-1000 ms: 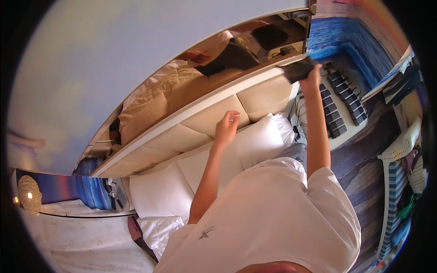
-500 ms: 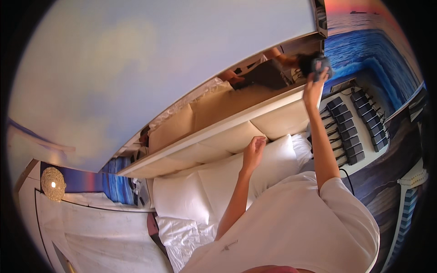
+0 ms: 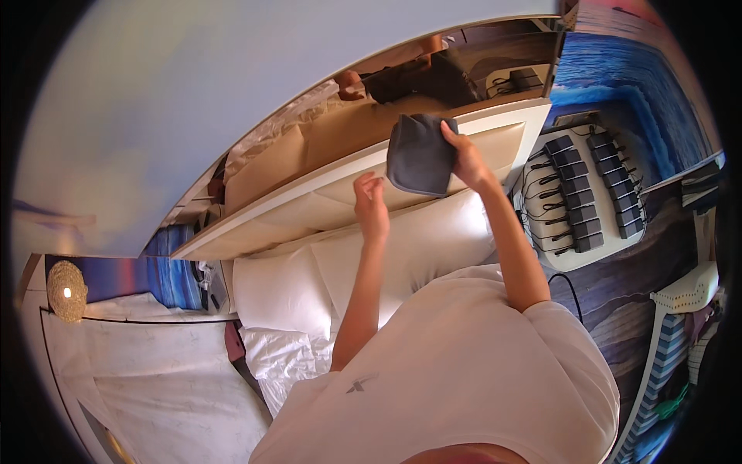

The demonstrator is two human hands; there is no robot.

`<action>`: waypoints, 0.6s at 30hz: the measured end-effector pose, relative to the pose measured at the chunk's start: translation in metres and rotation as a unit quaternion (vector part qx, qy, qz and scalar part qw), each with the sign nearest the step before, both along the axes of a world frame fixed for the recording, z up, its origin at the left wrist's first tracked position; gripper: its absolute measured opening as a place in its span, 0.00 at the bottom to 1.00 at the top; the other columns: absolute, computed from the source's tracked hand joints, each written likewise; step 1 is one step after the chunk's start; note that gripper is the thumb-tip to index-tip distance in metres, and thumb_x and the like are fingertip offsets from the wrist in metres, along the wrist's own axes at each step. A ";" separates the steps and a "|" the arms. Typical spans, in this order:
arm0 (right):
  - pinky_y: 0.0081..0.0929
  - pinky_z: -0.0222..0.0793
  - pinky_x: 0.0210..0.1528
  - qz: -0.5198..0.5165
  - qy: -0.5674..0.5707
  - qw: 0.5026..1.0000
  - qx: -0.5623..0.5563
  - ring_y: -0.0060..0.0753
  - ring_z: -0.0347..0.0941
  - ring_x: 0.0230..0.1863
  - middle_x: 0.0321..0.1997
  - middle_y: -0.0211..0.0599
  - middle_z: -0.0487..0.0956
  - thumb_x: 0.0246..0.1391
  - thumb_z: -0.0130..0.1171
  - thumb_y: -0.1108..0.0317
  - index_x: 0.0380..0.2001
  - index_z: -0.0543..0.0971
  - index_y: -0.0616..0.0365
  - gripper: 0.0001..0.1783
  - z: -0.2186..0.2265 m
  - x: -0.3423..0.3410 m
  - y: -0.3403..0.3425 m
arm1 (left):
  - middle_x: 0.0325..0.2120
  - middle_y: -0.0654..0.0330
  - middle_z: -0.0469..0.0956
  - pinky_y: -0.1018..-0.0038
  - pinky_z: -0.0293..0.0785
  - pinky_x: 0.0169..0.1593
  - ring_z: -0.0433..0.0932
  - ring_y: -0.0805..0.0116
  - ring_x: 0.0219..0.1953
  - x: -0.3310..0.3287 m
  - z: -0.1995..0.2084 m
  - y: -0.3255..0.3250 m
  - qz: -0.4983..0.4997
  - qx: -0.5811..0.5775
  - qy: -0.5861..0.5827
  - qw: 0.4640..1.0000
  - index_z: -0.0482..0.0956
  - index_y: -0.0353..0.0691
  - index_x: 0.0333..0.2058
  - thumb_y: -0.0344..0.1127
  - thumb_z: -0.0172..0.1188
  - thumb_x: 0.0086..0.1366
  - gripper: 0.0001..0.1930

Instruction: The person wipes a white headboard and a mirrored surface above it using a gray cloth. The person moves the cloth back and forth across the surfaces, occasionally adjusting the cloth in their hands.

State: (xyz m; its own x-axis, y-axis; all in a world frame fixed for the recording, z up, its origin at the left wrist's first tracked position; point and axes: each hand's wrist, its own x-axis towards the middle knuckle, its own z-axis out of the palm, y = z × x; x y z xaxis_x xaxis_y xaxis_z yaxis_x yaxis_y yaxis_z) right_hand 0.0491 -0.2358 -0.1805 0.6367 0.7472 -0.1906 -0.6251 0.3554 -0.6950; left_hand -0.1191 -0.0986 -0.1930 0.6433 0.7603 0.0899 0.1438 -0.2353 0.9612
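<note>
Dark grey cloth: held up in front of padded headboard, right of centre. At far left, round lamp, coarse and woven-looking, glowing at the middle. Next, pale sheet, broad, lightly creased. Then white pillows, plump, smooth, soft-cornered; just below, glossy crinkled fabric, also white. Behind and above, beige headboard panels, swelling between seams and edged by a flat white border; above that, mirrored band, brown-toned, sleek.

Left hand: raised, fingers loosely bent and close together, just beside the cloth's left edge; contact not possible to tell. Right hand: pinching the cloth at upper right between thumb and fingers, fingertips partly hidden.

Farther right, white table, smooth, rounded at the corners; on it, black blocks, boxy, in two rows, with thin cables trailing. At far right, striped fabric, blue and white.

Cloth, closer look: matte, limp, roughly square. Left side bowed outward, top edge wavy with soft folds, lower edge bordered by a hem-like line, right corner gathered under the grip.
</note>
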 end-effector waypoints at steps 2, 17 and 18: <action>0.25 0.70 0.46 0.040 -0.026 0.999 -0.024 0.26 0.74 0.40 0.40 0.37 0.77 0.55 0.55 0.44 0.43 0.72 0.66 0.31 0.020 -0.007 -0.009 | 0.46 0.62 0.73 0.72 0.63 0.48 0.71 0.73 0.47 -0.012 0.010 0.016 -0.029 0.002 -0.034 0.999 0.65 0.43 0.54 0.47 0.48 0.65 0.22; 0.34 0.67 0.54 -0.161 -0.495 0.814 -0.256 0.46 0.69 0.55 0.56 0.46 0.69 0.51 0.59 0.70 0.58 0.67 0.53 0.29 0.061 -0.015 -0.048 | 0.35 0.62 0.79 0.80 0.75 0.37 0.78 0.76 0.33 0.024 0.056 0.002 -0.195 -0.283 -0.066 0.937 0.73 0.32 0.44 0.33 0.55 0.63 0.13; 0.37 0.65 0.57 -0.212 -0.563 0.764 -0.233 0.48 0.63 0.61 0.64 0.45 0.63 0.45 0.61 0.78 0.59 0.66 0.49 0.35 0.062 -0.014 -0.059 | 0.35 0.61 0.79 0.80 0.75 0.38 0.77 0.77 0.34 0.031 0.057 -0.001 -0.208 -0.307 -0.068 0.926 0.73 0.32 0.44 0.33 0.53 0.64 0.13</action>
State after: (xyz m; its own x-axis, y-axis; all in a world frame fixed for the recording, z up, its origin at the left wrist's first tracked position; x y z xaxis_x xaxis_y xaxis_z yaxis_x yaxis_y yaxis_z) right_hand 0.0349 -0.2945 -0.1184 0.7591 0.4468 0.4734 0.5648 -0.0907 -0.8202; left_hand -0.0886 -0.0999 -0.1357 0.9064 0.3841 -0.1757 0.0312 0.3540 0.9347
